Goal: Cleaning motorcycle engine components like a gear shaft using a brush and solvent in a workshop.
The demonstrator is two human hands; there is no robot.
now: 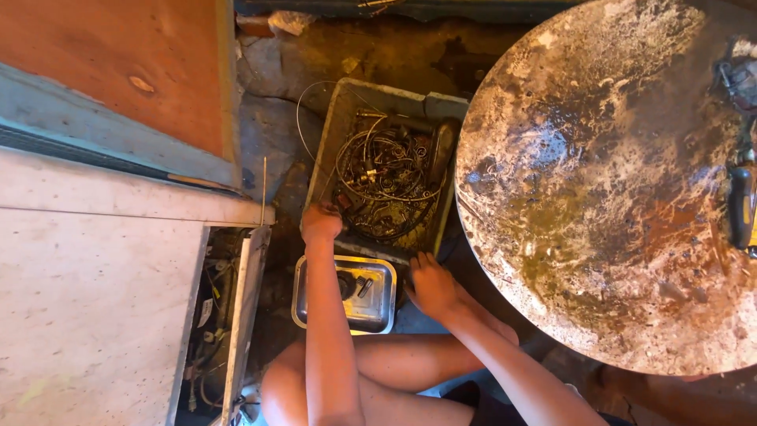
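The left hand (321, 223) reaches into the grey bin (344, 106) at its 7 o'clock corner, among tangled wires (386, 177) and small metal parts. Its fingers are bent down into the heap, but I cannot tell if they grasp something. The right hand (432, 285) rests on the bin's near edge at about 5 o'clock, the fingers released and spread flat, holding nothing. Just below the bin, between the two forearms, sits a shiny steel tray (380, 312) with a few dark small parts in it. At 3 o'clock from the bin stands a round rusty table (599, 189). At 9 o'clock is a white cabinet (95, 308) with an open side.
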